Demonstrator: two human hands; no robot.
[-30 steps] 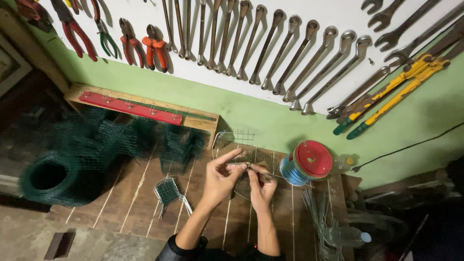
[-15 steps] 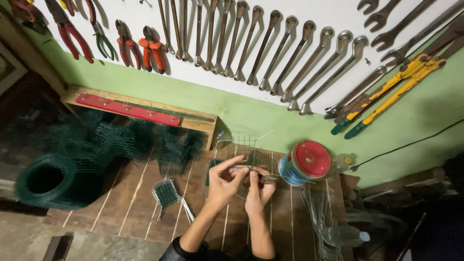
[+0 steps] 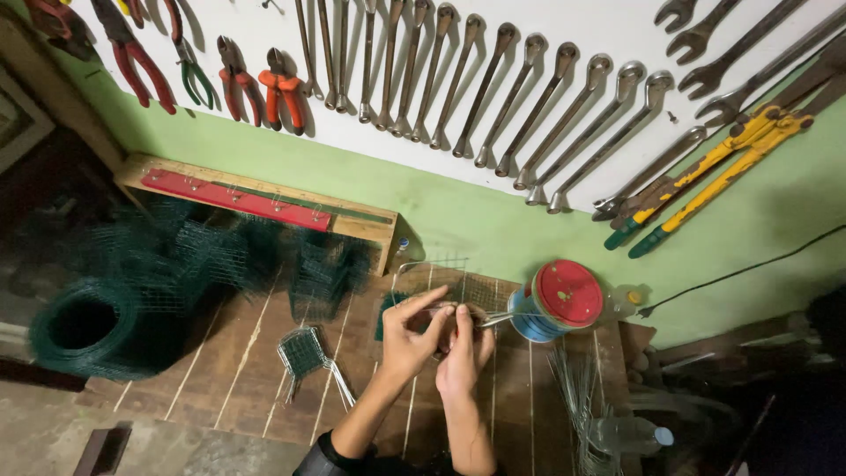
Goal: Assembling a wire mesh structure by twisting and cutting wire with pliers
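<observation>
A: Hands? L hand [image 3: 407, 339] and R hand [image 3: 464, 353] together over wood counter [image 3: 256, 353], pinching wire mesh piece [image 3: 449, 295].

B: Nearby? Blue spool w/ red lid [image 3: 557, 301] just right; green mesh roll [image 3: 84, 326] far left.

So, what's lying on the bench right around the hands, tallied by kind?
Wire spool with red top: 1
Bare wire mesh panel at the fingers: 1
Small green mesh piece: 1
Bundle of cut wires: 1
Total: 4
</observation>
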